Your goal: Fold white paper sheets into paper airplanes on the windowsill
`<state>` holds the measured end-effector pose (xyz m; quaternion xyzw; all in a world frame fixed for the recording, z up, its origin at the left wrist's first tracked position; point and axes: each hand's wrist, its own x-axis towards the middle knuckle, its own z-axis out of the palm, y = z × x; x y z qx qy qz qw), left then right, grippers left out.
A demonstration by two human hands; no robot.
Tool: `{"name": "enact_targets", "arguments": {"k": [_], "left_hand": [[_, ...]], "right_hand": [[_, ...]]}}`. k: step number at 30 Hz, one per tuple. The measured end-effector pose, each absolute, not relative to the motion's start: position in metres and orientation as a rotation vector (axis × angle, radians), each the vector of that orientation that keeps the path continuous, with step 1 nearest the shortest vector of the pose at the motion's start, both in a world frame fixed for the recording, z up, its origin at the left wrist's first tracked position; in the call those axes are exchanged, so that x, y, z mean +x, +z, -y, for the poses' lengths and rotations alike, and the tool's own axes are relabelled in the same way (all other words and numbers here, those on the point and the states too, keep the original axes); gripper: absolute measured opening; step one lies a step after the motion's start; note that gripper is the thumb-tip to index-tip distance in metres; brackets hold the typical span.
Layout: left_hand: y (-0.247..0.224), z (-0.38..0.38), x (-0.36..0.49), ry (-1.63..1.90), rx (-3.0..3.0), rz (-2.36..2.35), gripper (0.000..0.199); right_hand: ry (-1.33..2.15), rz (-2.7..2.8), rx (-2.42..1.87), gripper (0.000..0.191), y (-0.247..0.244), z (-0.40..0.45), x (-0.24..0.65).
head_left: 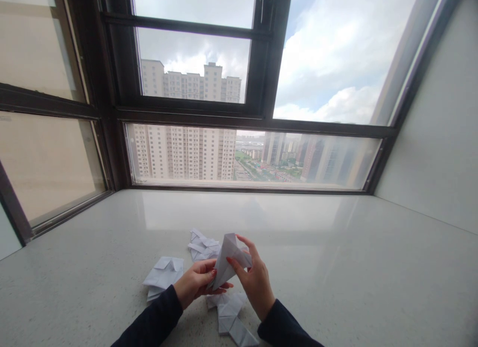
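A folded sheet of white paper is held up between my two hands, its pointed end facing down and left. My left hand pinches the lower left edge, thumb on top and fingers beneath. On the right side, my right hand grips the paper with its thumb across the front and its index finger at the upper back edge. Below my hands lies a folded white paper piece, partly covered. Another folded paper rests left of my left hand, and more folded paper sits just behind.
The pieces lie on a pale speckled stone sill. Dark window frames border its back and left, with tall buildings outside. A white wall rises on the right.
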<state>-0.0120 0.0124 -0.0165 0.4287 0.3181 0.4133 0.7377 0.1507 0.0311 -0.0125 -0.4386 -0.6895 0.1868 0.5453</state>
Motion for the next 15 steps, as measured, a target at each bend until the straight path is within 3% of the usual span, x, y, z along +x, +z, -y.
{"name": "enact_targets", "arguments": {"k": [15], "left_hand": [[-0.0118,-0.0102,-0.0105,0.911,0.995,-0.686,0.041]], "right_hand": [[0.497,1.668,-1.051,0.041,-0.0143,-0.0322,0.1510]]}}
